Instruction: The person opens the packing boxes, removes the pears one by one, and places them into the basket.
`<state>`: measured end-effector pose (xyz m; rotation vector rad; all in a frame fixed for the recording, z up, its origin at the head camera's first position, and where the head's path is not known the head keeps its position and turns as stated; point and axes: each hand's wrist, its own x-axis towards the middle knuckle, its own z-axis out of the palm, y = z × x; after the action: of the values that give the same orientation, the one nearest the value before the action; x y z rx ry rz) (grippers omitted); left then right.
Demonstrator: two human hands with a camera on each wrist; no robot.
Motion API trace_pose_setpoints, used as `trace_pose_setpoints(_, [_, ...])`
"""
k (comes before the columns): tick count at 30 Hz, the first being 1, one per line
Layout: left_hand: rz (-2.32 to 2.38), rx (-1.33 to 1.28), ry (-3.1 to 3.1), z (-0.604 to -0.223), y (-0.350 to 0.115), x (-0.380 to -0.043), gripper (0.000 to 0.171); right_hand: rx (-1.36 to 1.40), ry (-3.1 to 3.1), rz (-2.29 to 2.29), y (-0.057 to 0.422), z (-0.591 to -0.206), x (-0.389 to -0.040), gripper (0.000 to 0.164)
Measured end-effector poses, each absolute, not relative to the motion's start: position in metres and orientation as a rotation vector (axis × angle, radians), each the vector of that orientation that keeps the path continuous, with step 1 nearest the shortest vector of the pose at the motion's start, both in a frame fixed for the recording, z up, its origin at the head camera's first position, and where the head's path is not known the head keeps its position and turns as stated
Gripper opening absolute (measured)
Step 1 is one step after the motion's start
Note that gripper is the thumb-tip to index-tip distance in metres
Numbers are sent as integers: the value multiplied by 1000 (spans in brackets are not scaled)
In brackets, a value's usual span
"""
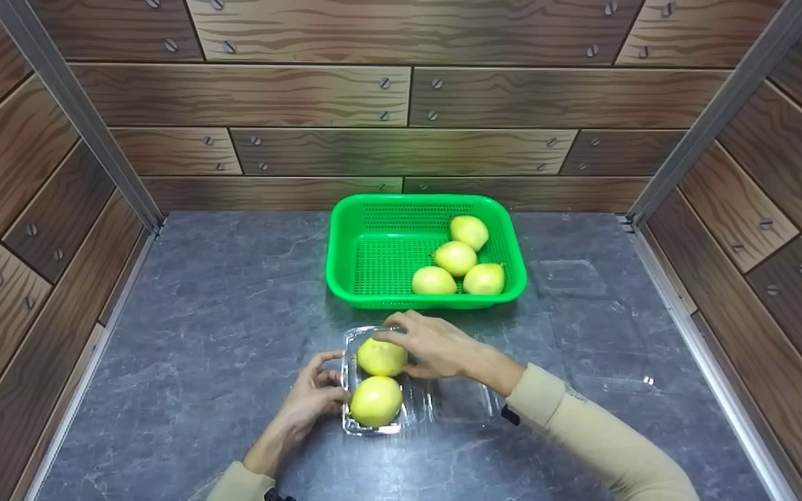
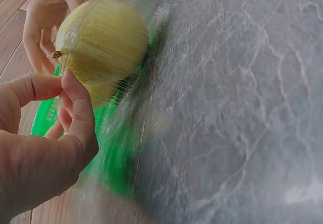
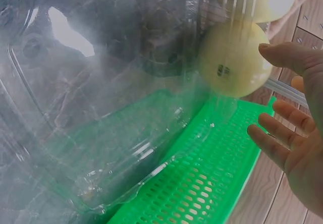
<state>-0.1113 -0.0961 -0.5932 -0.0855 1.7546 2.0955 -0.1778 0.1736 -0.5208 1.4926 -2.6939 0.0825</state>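
Two yellow pears (image 1: 376, 401) sit one behind the other in a clear plastic clamshell box (image 1: 350, 424) on the table. Its transparent lid (image 1: 460, 403) lies folded out to the right. At the box's left side, my left hand (image 1: 307, 400) pinches the rim between thumb and index finger, seen closely in the left wrist view. My right hand (image 1: 436, 344) is over the far right corner, beside the farther pear (image 1: 383, 356). In the right wrist view its fingers (image 3: 275, 143) are spread and relaxed, with the thumb close to a pear (image 3: 234, 62).
Behind the box stands a green plastic basket (image 1: 335, 278) with several pears (image 1: 455, 258) grouped on its right side. More clear plastic packaging (image 1: 568, 277) lies flat on the right of the grey table (image 1: 220, 299). Wood-patterned walls (image 1: 317, 97) enclose the table at the back and sides.
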Motion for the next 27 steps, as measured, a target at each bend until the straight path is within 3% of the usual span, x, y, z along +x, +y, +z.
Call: trace_pose_setpoints(27, [2095,-79,1774,-594,-95,-111,79,1555,-2668,-103,154,-544,-179,74])
